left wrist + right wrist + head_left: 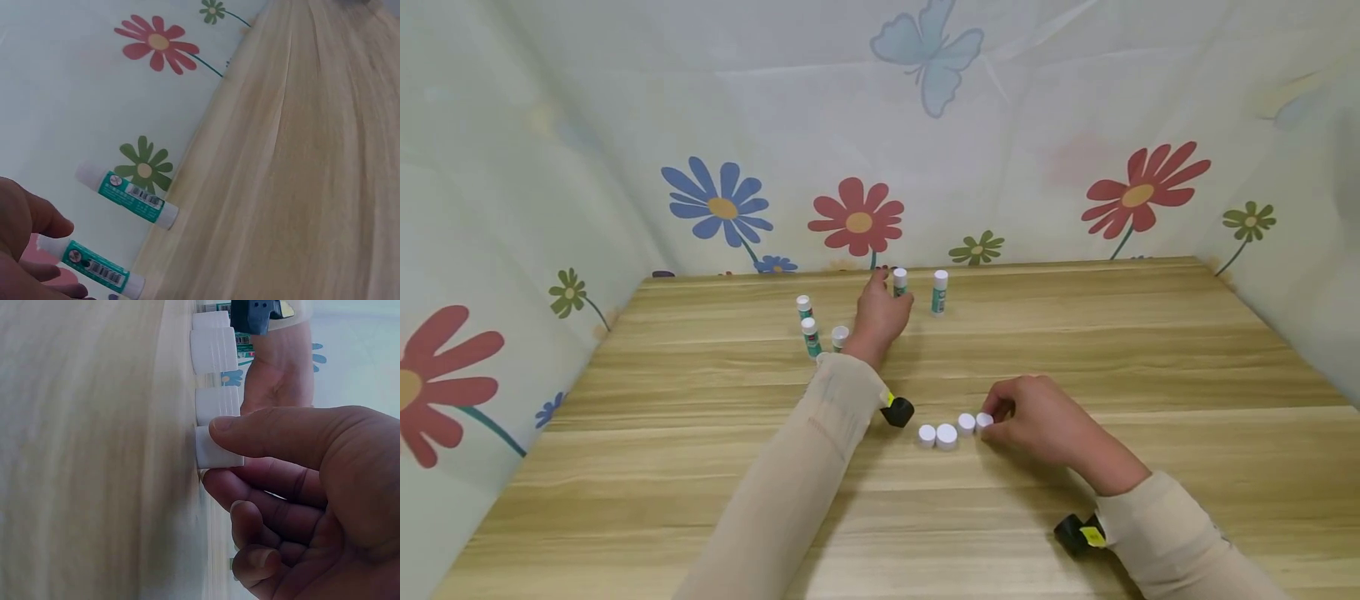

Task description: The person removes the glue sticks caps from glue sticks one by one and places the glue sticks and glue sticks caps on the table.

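Nearest the camera, the right hand (1045,421) rests on the wooden worktop (1075,333), its thumb and fingers (275,434) pinching a white cap (984,421) that stands at the right end of a short row of three more caps (946,435). Farther back, the left hand (877,312) curls its fingers round an upright glue stick (899,282). Another glue stick (939,292) stands just beside it, and three more sticks (811,333) stand to the left of that hand.

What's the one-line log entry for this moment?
left hand: grips upright glue stick | right hand: pinches white cap | three loose caps on table
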The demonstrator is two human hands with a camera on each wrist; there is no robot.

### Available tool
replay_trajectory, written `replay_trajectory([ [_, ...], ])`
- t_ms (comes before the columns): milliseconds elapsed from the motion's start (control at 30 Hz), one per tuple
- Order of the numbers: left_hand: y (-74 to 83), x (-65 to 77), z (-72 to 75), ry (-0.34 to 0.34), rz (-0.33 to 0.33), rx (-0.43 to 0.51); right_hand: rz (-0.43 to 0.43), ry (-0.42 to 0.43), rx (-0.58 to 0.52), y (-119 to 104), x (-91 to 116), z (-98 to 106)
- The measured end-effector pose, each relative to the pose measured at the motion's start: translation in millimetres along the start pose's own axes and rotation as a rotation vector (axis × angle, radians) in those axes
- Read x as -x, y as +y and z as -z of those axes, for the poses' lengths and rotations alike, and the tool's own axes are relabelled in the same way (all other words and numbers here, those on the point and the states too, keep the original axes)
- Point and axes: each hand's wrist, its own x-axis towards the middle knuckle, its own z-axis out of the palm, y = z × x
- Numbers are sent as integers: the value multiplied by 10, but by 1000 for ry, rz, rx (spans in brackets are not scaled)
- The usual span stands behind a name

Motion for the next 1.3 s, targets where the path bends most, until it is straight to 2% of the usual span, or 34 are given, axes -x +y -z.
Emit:
replay_trajectory([
  [133,-25,-33,-47,37,0,53,-9,-8,1,-2,-2,-7],
  [300,-27,-63,-108,47,2,99,-22,-14,10,5,-6,6],
  [800,-49,-66,-123,93,5,108,-24,-16,13,6,-1,9],
  [1300,-45,-52,-105,76,26,95,-13,-16,13,-4,3,13],
])
